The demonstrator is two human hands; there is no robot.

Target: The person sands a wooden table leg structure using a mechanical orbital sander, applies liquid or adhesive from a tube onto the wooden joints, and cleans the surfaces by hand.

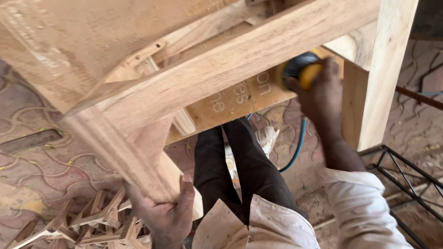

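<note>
A bare wooden table frame point(217, 69) fills the upper view, tipped toward me. My left hand point(166, 214) grips the lower end of a moulded wooden leg point(120, 147) at the bottom centre-left. My right hand point(323, 94) reaches under the frame and holds a yellow and black power sander point(300, 69) against a plywood panel point(235, 99). A teal cable point(297, 145) hangs down from the sander. My dark trousers and pale shirt sleeves show at the bottom.
A thick square wooden leg point(376, 78) stands at the right. Several wood offcuts point(87, 221) lie heaped at the bottom left on the patterned paving point(41, 161). A black metal frame point(406, 180) sits at the lower right.
</note>
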